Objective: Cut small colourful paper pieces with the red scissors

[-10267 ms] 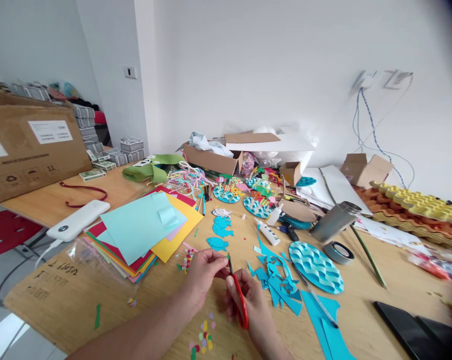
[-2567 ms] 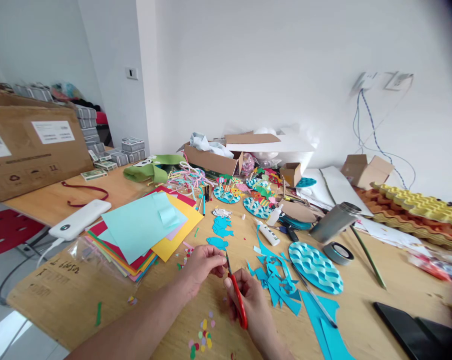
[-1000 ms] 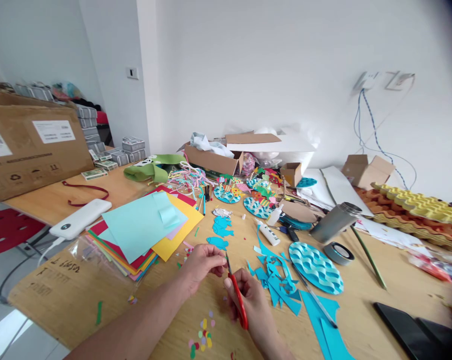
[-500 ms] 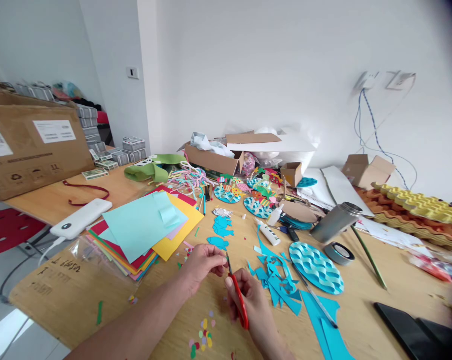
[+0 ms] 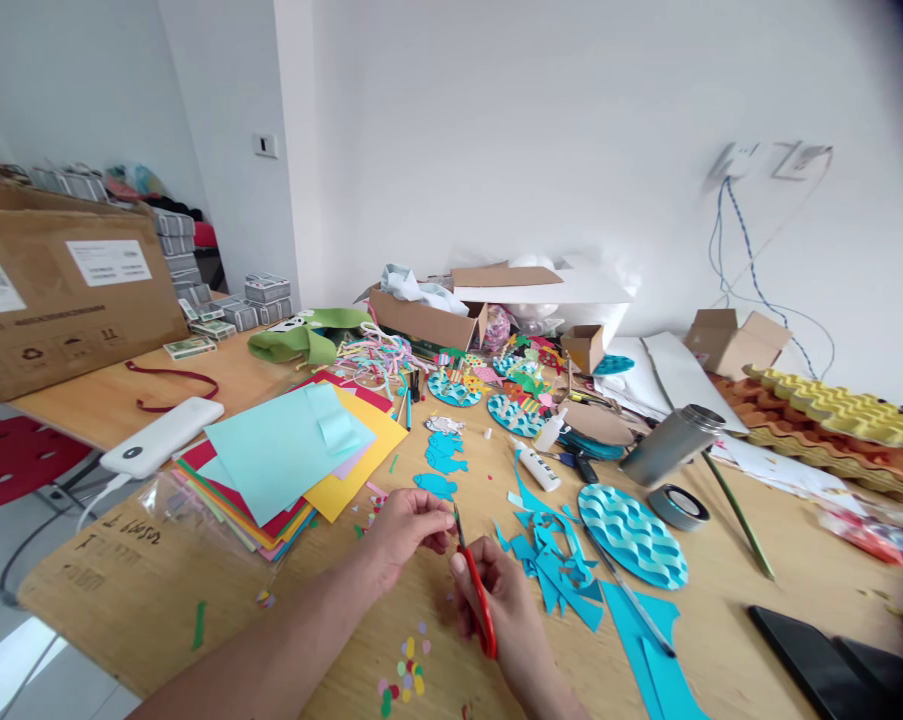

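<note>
My right hand [image 5: 488,590] is closed round red-handled scissors [image 5: 481,605], whose dark blades point up and left. The blade tips meet the fingertips of my left hand [image 5: 413,530], which are pinched together; whatever they hold is too small to make out. Just beyond my left hand, blue paper fish [image 5: 434,485] lie in a column, with a pale patterned fish [image 5: 445,425] above them. Blue paper scraps [image 5: 556,565] are heaped right of my right hand, beside an oval blue wavy piece [image 5: 632,535].
Coloured paper sheets [image 5: 278,450] and a white power bank [image 5: 162,437] are on the left. Glue bottles [image 5: 537,465], a metal flask [image 5: 672,443], a tape roll [image 5: 677,506] and a black phone [image 5: 818,660] stand or lie to the right. Small paper dots [image 5: 406,672] are near the front.
</note>
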A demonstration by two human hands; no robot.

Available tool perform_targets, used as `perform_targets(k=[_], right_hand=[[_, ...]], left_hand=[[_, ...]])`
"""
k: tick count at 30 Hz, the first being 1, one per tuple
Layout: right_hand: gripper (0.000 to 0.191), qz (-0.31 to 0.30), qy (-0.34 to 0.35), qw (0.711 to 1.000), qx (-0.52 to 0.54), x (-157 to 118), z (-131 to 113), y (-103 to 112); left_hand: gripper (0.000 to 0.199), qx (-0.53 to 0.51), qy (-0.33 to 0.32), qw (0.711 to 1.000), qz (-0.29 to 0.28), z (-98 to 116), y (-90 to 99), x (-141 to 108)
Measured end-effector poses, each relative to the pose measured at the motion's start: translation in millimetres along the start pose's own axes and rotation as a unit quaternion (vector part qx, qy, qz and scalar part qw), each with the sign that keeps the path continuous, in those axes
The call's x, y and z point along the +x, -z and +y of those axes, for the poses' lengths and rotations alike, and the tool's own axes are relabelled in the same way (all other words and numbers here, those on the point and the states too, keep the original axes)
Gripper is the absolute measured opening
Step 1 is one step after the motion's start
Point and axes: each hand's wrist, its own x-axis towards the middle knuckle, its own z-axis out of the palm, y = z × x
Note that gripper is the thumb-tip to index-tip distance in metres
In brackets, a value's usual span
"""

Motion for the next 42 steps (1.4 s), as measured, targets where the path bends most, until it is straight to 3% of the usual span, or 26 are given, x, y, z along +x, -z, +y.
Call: perform_targets(k=[42], right_hand=[[0.039, 0.003, 0.003, 1.0, 0.003, 0.6, 2.0, 0.1]], left_hand=[[0.012, -0.007, -0.01, 1.0, -0.016, -1.1, -0.7, -0.2]])
